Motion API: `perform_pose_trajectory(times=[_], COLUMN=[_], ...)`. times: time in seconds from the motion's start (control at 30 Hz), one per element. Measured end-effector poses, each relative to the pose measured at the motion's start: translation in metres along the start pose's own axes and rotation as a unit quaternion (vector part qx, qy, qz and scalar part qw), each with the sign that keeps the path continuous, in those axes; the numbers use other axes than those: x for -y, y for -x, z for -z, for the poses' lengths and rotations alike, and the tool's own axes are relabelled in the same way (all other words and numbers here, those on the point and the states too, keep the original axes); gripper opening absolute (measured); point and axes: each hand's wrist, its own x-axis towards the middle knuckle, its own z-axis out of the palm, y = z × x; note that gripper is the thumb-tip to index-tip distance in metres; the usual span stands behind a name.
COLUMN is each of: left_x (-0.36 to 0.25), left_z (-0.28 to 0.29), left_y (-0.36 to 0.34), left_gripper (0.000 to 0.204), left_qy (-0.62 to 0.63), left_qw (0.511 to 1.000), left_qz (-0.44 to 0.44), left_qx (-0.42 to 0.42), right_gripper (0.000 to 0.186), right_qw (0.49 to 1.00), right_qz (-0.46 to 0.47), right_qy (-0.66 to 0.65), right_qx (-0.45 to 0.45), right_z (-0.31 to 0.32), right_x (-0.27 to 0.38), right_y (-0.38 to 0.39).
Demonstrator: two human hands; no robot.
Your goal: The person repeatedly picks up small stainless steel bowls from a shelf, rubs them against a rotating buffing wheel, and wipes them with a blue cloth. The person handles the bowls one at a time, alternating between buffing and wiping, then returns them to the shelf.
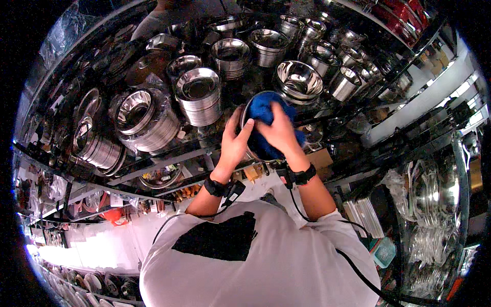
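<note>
1 dish (247,108) | L grip (236,141) @lft edge | cloth (262,105) undr R grip (279,131)

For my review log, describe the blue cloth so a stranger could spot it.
Start at the shelf of stacked metal bowls. Near its front edge, the left hand holds a round vessel; the cloth is under the right hand. Its vivid blue stands out among silvery metal neighbours.

The left hand (236,143) holds a metal vessel (246,111), the right hand (280,132) (blurred) a blue cloth (262,105).
</note>
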Motion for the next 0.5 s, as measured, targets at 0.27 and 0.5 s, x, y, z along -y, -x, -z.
perform_pose_trajectory(times=[0.27,0.5], left_x=[-0.012,-0.014], left_z=[0.015,0.029], left_y=[-0.009,-0.013], left_gripper=[0.046,0.047], left_qy=[0.145,0.302], left_qw=[0.989,0.944], left_qz=[-0.009,0.131], left_qx=[0.003,-0.007], right_gripper=[0.060,0.052], right_qw=[0.967,0.915], right_qz=[0.085,0.249], right_qy=[-0.050,-0.057], right_qx=[0.237,0.312], right_z=[-0.001,0.070], right_x=[0.000,0.016], right_y=[0.012,0.021])
